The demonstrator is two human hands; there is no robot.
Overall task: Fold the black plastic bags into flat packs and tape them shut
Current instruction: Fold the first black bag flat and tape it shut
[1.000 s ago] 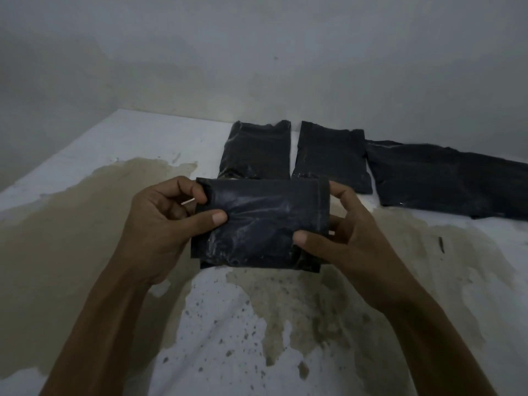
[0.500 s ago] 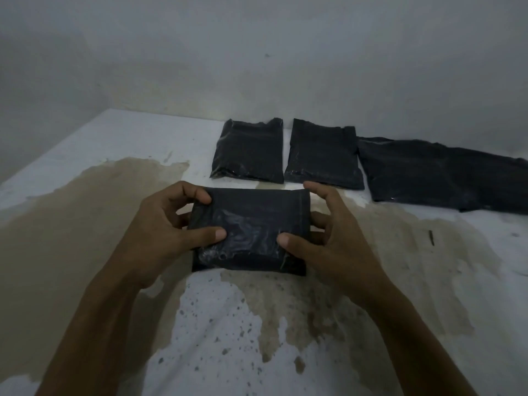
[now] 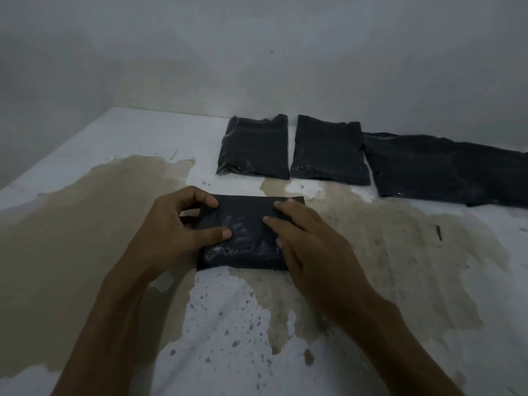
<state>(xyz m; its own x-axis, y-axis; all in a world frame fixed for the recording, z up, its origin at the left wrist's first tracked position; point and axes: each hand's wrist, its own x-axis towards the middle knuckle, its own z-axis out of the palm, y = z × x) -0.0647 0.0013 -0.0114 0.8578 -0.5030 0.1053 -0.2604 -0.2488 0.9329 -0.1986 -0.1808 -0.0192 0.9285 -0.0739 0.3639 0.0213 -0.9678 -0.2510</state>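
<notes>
A folded black plastic pack (image 3: 243, 230) lies flat on the stained white surface (image 3: 234, 324) in front of me. My left hand (image 3: 174, 232) grips its left edge, thumb on top and index finger curled over the far corner. My right hand (image 3: 308, 241) lies on the pack's right side with straight fingers pressing it down. Behind it, two finished folded packs (image 3: 254, 150) (image 3: 328, 152) lie side by side near the wall. To their right stretches a longer black bag (image 3: 445, 170), only partly folded.
The white surface carries a wide brown stain (image 3: 85, 224) and dark specks. A small dark sliver (image 3: 438, 232) lies at the right. Grey walls (image 3: 257, 52) close off the back and left side.
The pack was held up in both hands; it has come down onto the surface. My right hand has shifted from gripping its right edge to pressing flat on top.
</notes>
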